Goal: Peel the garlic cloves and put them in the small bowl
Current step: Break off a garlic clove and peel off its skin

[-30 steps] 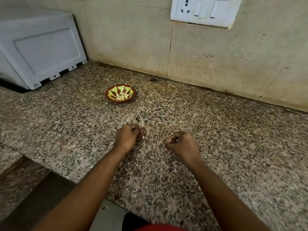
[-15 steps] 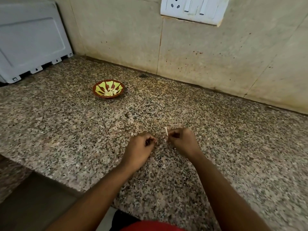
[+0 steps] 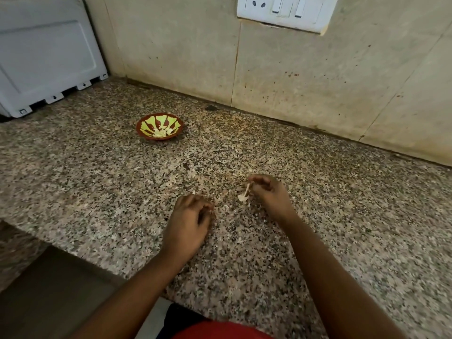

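Observation:
A small brown bowl (image 3: 159,127) with green stripes stands on the granite counter (image 3: 97,182), holding several pale peeled cloves. My right hand (image 3: 267,194) pinches a thin pale strip of garlic skin (image 3: 244,193) that hangs from its fingertips down to the counter. My left hand (image 3: 189,221) hovers low over the counter with fingers curled; whatever lies inside them is hidden. Small pale skin flakes lie between the two hands.
A white appliance (image 3: 46,55) fills the back left corner. A beige tiled wall (image 3: 293,77) with a white switch plate (image 3: 283,11) runs behind the counter. The counter's front edge drops off at the lower left.
My hands have drawn apart; the right one has pulled a strip of skin away and now dangles it down. The camera has shifted slightly, so the bowl sits more to the right.

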